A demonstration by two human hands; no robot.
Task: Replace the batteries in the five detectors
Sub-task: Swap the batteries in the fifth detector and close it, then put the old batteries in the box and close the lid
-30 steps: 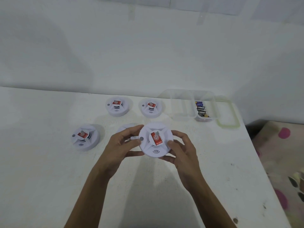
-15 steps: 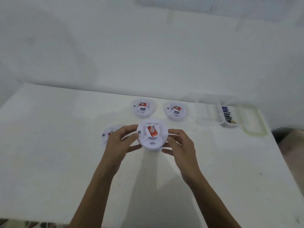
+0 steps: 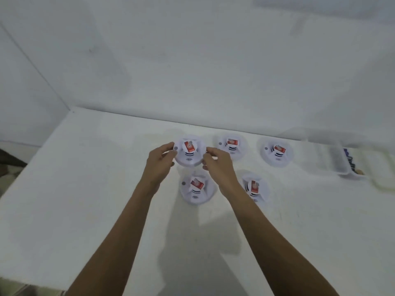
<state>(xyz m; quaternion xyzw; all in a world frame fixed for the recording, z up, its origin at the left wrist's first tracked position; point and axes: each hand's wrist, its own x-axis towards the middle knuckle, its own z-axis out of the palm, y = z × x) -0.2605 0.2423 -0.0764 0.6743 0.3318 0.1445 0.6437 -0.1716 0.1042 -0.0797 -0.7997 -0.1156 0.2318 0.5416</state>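
A round white detector [image 3: 189, 153] with a red label sits between my two hands at the far left of the back row. My left hand [image 3: 159, 162] grips its left rim and my right hand [image 3: 218, 163] grips its right rim. Two more detectors [image 3: 232, 146] [image 3: 276, 153] lie to its right along the back. Nearer to me lie another detector [image 3: 196, 190] and one [image 3: 255, 188] partly hidden by my right forearm. A clear plastic box with batteries [image 3: 348, 161] stands at the far right.
The white table [image 3: 85, 199] runs to a left edge and a near edge. A white wall rises right behind the detectors. The box's clear lid [image 3: 382, 178] lies beside the box at the right.
Both hands have carried the held detector away from me and to the left, to the back row. The view has swung left, so the battery box now sits at the far right.
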